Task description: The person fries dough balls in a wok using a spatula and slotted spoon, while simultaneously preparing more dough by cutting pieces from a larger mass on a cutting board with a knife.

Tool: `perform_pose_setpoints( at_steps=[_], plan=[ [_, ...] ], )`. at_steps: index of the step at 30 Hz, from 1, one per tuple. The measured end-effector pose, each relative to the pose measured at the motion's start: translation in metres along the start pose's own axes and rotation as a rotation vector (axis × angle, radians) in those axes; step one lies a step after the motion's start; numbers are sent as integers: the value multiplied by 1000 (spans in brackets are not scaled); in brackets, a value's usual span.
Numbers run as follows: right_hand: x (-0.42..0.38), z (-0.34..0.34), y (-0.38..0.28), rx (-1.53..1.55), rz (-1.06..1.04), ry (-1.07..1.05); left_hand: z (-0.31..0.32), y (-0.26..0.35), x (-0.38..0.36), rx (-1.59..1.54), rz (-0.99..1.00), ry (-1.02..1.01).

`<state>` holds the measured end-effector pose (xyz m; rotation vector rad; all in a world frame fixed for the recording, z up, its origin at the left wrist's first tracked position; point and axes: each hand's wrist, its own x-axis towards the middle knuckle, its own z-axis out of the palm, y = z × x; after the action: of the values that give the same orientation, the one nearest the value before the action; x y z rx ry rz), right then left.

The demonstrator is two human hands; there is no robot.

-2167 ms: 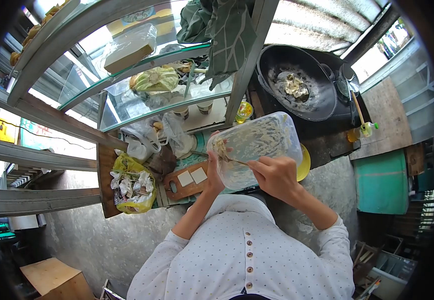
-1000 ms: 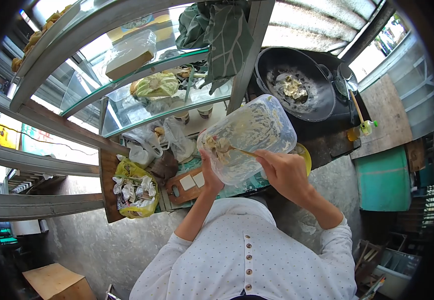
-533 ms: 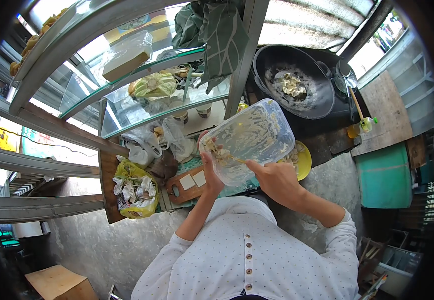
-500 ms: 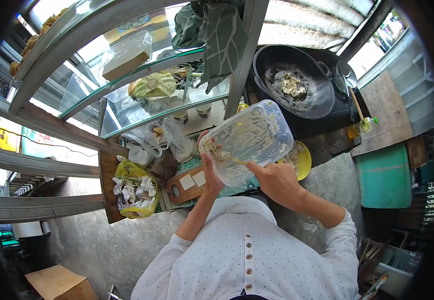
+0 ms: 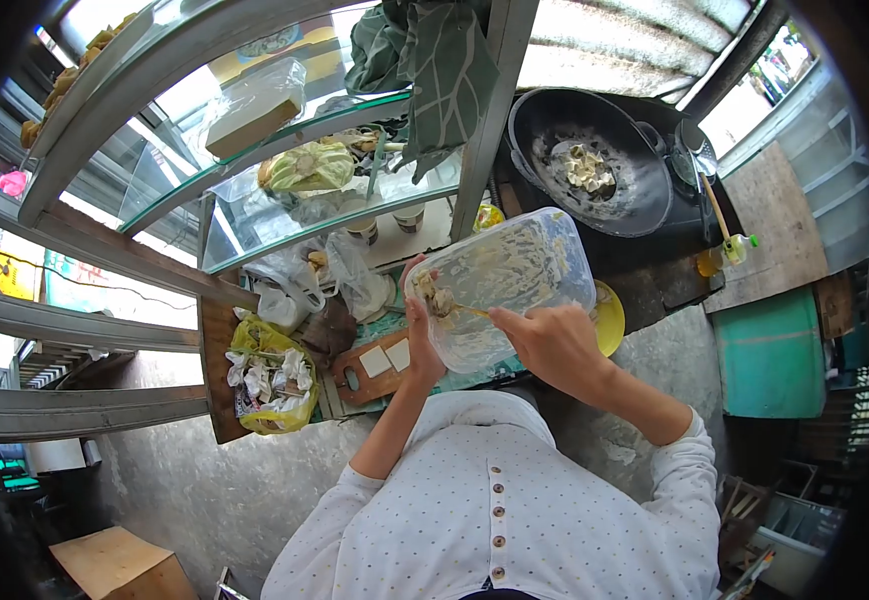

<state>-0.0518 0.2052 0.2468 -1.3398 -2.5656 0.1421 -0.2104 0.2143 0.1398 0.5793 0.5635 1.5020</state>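
Observation:
A clear plastic container [image 5: 530, 262], tilted and smeared inside with pale batter, is held in front of my chest. My left hand [image 5: 421, 342] grips its left end, thumb and fingers around the wall. My right hand [image 5: 563, 348] is closed around the handle of a spoon [image 5: 473, 311] reaching into the container. The spoon's head sits at a lump of pale, chunky mixture [image 5: 441, 300] near the left end and is partly hidden by it. Behind the container's right side, a yellow plate [image 5: 610, 322] is partly covered.
A large black wok [image 5: 639, 188] with a pale clump of food [image 5: 587, 168] stands at back right. A wooden cutting board [image 5: 360, 389] with white slabs lies left, beside a yellow bag of crumpled paper [image 5: 300, 412]. A glass display case [image 5: 315, 225] rises at back left.
The container has shifted slightly right and down. The spoon now meets a more gathered lump at the left end, and my right hand has turned a little, its knuckles higher.

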Motion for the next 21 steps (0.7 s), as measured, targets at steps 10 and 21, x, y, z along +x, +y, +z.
perform_pose_setpoints(
  at_steps=[10,21],
  plan=[
    [-10,-7,-5,44,-1,-141,-6,1,-1,284,108,-35],
    [-2,-10,15,262,171,-60,-22,-12,4,85,46,-4]
  ],
)
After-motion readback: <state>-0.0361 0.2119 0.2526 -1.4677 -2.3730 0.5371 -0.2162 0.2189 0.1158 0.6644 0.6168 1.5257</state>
